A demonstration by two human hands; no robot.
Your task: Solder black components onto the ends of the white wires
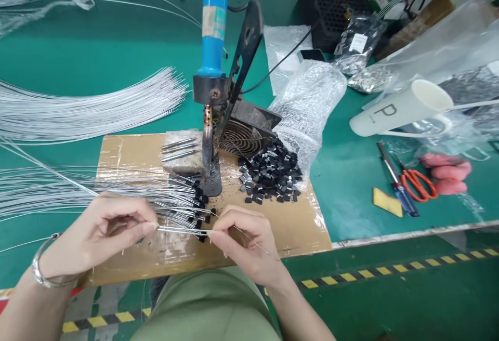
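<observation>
My left hand (117,226) pinches a few thin white wires (179,230) between thumb and fingertips. At their right end, my right hand (244,237) closes thumb and forefinger on a small dark end piece, mostly hidden by the fingertips. A thin metallic strand (249,238), perhaps solder wire, runs through my right hand. Just behind both hands lies a spread of white wires (167,195) tipped with small black connectors (200,200). Above them stands a blue-handled soldering iron (214,24) in a holder, its bent tip pointing down.
A cardboard sheet (292,226) covers the green bench. On it are a loose pile of black connectors (271,169), a round-grilled fan (239,135) and a block with metal tips (181,154). A wire bundle (93,107), white mug (401,107) and orange-handled scissors (419,184) lie around.
</observation>
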